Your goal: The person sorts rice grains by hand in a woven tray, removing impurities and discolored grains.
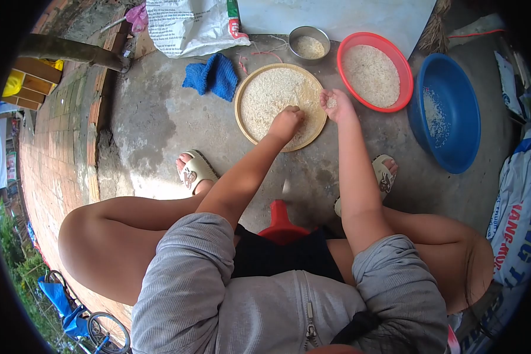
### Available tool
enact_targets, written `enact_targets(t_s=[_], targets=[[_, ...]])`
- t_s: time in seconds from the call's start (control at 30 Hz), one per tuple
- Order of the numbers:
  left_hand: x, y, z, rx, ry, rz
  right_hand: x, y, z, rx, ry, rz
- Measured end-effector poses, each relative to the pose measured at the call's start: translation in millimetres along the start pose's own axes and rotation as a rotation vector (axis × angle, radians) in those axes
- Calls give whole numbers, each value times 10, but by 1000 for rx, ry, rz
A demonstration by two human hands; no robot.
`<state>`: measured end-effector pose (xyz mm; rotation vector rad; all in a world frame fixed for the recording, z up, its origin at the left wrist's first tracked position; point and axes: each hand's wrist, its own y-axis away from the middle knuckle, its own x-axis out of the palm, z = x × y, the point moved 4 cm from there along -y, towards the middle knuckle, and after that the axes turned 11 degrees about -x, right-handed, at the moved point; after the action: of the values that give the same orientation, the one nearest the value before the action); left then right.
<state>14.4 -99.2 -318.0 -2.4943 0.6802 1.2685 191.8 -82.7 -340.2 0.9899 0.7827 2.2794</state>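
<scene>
A round woven tray [240,120] holds a spread of pale grains [271,88]. Over the tray's lower right part, my left hand [287,123] has its fingers closed and pointing down at the grains; what they pinch is too small to make out. My right hand [336,106] is palm up at the tray's right edge, fingers curled, with some pale grains in the palm. To the right stands a red basin [404,74] of grains. Farther right, a blue basin [463,118] has a thin scatter of grains on its left side. A metal bowl [310,49] with grains sits behind the tray.
A blue cloth [211,76] lies left of the tray, below a white printed sack [194,26]. My sandalled feet flank the tray's near side, with a red stool [279,221] between my legs. More printed sacks [513,206] lean at the right. A bicycle [103,330] is at lower left.
</scene>
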Motion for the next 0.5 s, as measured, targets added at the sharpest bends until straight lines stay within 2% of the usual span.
enact_targets(t_s=[0.03,0.13,0.23,0.27,0.3,0.37,0.43,0.5], targets=[[-40,-56,14,2,1,-2,17,25,7,-3,1,1],[-371,-230,-4,-116,249,-242,79,113,7,28,156,43],[-651,-437,-233,-107,369,-313,177,192,-87,56,255,105],[-684,-495,-315,-137,419,-238,215,216,-118,32,202,107],[-709,-535,-366,-137,416,-236,269,264,-130,8,149,109],[-707,-618,-500,-85,274,-84,348,361,-120,39,50,93],[-687,-629,-453,-106,252,-109,315,328,-99,69,-47,73],[-692,-627,-326,-121,175,-259,238,172,-82,104,-122,126]])
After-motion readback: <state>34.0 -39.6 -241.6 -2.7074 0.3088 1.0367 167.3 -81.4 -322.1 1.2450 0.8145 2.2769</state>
